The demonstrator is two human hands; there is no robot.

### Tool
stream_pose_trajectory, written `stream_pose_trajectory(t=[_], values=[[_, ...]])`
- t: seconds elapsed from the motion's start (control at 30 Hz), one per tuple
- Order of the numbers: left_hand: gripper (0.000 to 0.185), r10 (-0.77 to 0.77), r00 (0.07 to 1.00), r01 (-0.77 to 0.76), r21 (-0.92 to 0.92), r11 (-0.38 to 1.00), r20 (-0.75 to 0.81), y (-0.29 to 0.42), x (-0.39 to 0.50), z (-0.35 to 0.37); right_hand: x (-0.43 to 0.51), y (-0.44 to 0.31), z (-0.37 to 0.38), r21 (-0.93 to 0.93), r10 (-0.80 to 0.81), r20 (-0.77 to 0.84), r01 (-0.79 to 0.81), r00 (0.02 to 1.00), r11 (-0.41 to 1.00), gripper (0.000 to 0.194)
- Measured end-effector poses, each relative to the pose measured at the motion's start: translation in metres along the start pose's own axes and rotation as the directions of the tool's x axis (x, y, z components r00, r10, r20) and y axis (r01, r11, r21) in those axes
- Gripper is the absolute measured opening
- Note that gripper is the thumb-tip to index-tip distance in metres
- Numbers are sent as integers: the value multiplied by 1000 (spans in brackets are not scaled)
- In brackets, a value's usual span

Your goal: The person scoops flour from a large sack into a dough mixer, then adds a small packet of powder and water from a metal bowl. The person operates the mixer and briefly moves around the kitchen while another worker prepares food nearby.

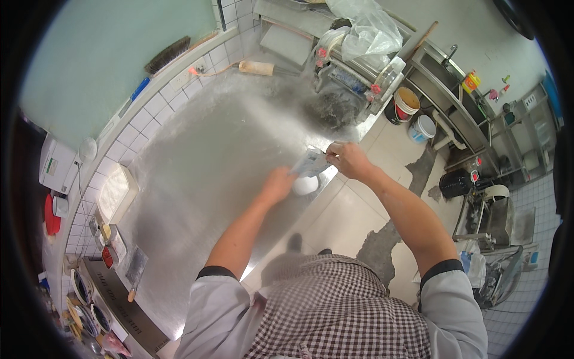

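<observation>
Between my two hands is a small printed plastic packet [312,163], held over the front edge of a stainless steel table [197,193]. My left hand [279,184] grips its lower left end. At the upper right end, the fingers of my right hand [349,159] pinch the packet's top. A white bowl or cup [306,185] sits beneath the packet, close to the table edge and partly covered from view; its contents cannot be seen.
A dough sheeter [347,80] stands at the table's far end. A wooden rolling pin [255,67] lies by the tiled wall. Left are a white tray [117,194] and a dough scraper [136,268]. Buckets [421,129] stand on the floor, right, below a steel sink [441,74].
</observation>
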State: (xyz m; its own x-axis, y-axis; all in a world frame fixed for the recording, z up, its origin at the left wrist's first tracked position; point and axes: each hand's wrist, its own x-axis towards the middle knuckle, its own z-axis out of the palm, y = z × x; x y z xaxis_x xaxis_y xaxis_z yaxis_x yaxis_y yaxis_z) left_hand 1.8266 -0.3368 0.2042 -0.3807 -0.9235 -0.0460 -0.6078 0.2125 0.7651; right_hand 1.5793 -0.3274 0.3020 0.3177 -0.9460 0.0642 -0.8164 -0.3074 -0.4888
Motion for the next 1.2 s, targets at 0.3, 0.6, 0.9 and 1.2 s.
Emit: stream_pose_trajectory(t=[0.3,0.6,0.9,1.2], values=[[37,69,998,-69,-15,998,-12,-5,13,15,-27,22,22,148,173,0,-171,985,974,22],[35,-500,840,469,-748,469,213,-4,9,16,-93,56,62,936,637,326,-334,699,-111,33],[36,-90,884,400,-642,655,459,101,-4,73,-218,56,71,864,705,334,94,626,-494,36],[20,127,693,240,-393,888,710,230,-20,155,-358,52,49,784,872,141,485,469,-387,34]])
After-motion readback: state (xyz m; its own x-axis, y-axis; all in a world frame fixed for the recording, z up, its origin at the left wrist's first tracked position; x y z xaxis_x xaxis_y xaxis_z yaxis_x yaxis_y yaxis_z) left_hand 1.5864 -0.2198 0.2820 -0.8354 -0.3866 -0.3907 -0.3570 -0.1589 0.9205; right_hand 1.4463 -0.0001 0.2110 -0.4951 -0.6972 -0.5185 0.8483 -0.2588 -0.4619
